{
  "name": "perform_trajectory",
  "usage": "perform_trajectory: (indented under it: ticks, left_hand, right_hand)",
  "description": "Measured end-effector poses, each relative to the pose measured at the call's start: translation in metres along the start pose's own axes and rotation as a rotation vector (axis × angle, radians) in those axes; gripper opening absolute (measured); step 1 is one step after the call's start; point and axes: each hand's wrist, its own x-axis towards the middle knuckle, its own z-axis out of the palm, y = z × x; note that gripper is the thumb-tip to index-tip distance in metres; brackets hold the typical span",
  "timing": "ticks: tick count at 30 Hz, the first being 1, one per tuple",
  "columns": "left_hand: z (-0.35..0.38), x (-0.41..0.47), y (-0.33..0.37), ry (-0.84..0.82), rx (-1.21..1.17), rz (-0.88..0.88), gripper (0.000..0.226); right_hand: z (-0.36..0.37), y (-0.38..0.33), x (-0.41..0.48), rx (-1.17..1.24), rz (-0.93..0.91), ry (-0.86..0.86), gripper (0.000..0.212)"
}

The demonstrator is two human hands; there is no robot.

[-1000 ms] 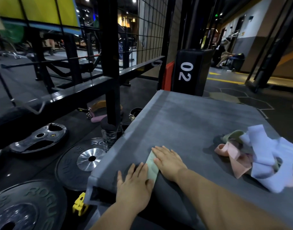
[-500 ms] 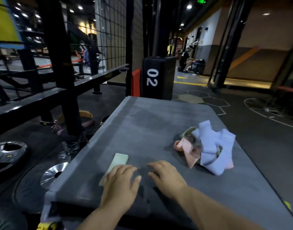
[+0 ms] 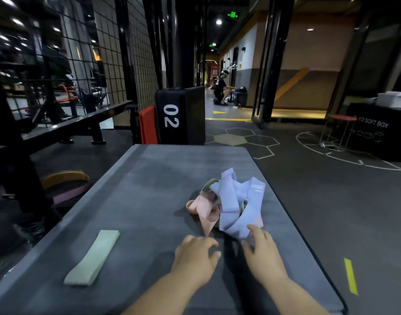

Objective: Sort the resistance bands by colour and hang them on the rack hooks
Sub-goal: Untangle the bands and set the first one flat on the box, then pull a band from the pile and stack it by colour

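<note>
Fingers (image 3: 254, 231) of the right hand (image 3: 262, 254) are lying spread and fairly straight at the lower centre of the frame. The foremost tip is touching the near edge of the lilac band (image 3: 229, 202) — they are clamped on nothing. The left hand (image 3: 195, 259) is resting just beside it on the grey table (image 3: 149, 178), its fingers (image 3: 209, 243) loosely curved and holding nothing. Their tips are sitting just short of the pointed end of the pink band (image 3: 205, 211); whether they are touching it I cannot tell.

Lilac and pink bands are lying tangled together in one heap at the centre right of the table, with a sliver of a pale green band (image 3: 207, 187) showing at the heap's top left edge. A second green band (image 3: 92, 258) is lying flat by itself in the lower left of the frame, well apart from both hands and from the heap.

Behind the table's far edge a black padded box (image 3: 180, 114) marked 02 is standing upright, with an orange pad (image 3: 148, 126) standing just beside it on the left. A wire grid panel (image 3: 117, 53) is filling the upper left, and a person (image 3: 221, 89) is crouching far back in the corridor at upper centre.
</note>
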Motion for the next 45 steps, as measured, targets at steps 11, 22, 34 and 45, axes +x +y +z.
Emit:
perform_trajectory:
  ticks: [11, 22, 34, 45]
  left_hand:
    - [0.007, 0.100, 0.035, 0.173, -0.247, -0.168, 0.017]
    - [0.032, 0.139, 0.036, 0.081, -0.408, -0.384, 0.020]
    - [0.027, 0.108, 0.035, 0.254, -0.326, -0.319, 0.011]
    - [0.017, 0.101, 0.050, 0.180, -0.279, -0.357, 0.035]
  right_hand:
    - [-0.010, 0.004, 0.039, 0.071, 0.005, -0.211, 0.067]
    - [-0.001, 0.007, 0.052, 0.045, -0.024, -0.116, 0.038]
    - [-0.028, 0.000, 0.035, -0.021, 0.058, -0.049, 0.048]
    - [-0.047, -0.001, 0.017, -0.074, 0.096, -0.189, 0.061]
